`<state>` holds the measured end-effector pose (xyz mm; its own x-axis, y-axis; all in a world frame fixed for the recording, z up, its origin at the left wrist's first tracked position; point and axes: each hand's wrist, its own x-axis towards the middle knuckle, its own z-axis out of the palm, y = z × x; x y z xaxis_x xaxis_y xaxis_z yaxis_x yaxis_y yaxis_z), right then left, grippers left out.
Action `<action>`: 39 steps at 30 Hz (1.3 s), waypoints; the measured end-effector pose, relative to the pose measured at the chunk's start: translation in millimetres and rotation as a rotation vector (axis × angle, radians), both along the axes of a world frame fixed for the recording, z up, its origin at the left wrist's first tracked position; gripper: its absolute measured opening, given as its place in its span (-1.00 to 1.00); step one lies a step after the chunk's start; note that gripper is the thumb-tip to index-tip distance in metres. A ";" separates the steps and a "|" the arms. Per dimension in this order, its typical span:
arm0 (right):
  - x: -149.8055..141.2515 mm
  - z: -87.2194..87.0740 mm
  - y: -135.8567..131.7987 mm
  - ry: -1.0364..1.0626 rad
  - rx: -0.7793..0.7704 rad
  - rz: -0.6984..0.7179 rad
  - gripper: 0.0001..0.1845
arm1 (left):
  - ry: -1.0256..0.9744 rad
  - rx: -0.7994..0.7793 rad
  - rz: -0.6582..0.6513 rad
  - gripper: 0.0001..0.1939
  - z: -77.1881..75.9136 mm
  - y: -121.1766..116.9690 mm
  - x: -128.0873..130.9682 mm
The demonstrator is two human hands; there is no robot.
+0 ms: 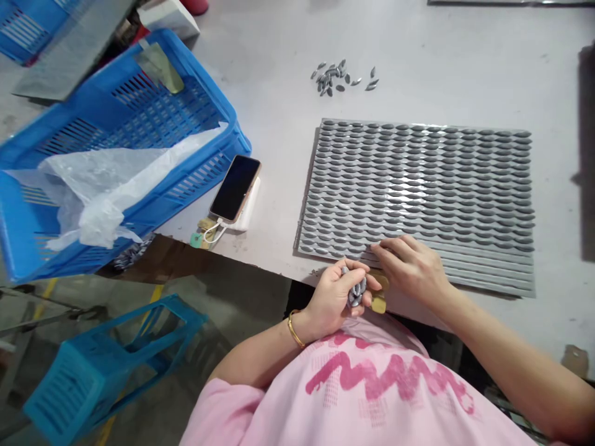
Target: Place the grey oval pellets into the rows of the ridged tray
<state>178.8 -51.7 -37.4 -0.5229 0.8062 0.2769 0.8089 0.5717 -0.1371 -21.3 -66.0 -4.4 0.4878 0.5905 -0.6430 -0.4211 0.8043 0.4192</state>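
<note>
Grey, pointed oval pieces (356, 291) are bunched in the left hand (332, 300), its fingers (357, 267) curled around them with the thumb pressed over the top. Rows of similar pieces are laid in a ribbed grey tray (450, 266) on a pale grey surface (441, 68). Most of the tray is filled, and only the ribbed strips along the edge nearest the body are left bare. The right hand (411, 269) is held at that boundary, its fingers pressed together and extended, their tips resting on the tray by the last filled row. Whether a piece is pinched there cannot be told. The work in hand is judged to be at this near edge, where the bare strips call for attention. A small brass-coloured object (379, 298) is partly hidden between the hands, and what it is cannot be told.

Beyond the tray, a loose scatter of grey pieces (334, 77) lies on the surface. To the left, a smartphone (235, 189) rests on a white power bank (250, 204), beside a blue plastic crate (223, 114) holding a white plastic bag (102, 186). A second blue crate (93, 365) stands on the floor (242, 322) below. A gold bangle (294, 328) is worn on the left wrist, and a pink T-shirt (372, 384) is seen at the bottom of the view.
</note>
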 end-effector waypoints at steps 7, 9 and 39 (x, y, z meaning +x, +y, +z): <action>-2.4 15.4 -2.6 0.427 -0.215 -0.171 -0.81 | 0.004 -0.003 0.046 -0.58 -3.1 0.8 1.9; -3.8 22.4 -9.6 0.641 -0.390 -0.243 -0.84 | 0.007 0.010 0.058 -0.58 -3.4 1.3 3.4; 23.6 3.8 -16.9 0.112 -0.027 -0.081 -0.70 | 0.061 -0.007 0.108 -0.72 2.2 0.7 30.1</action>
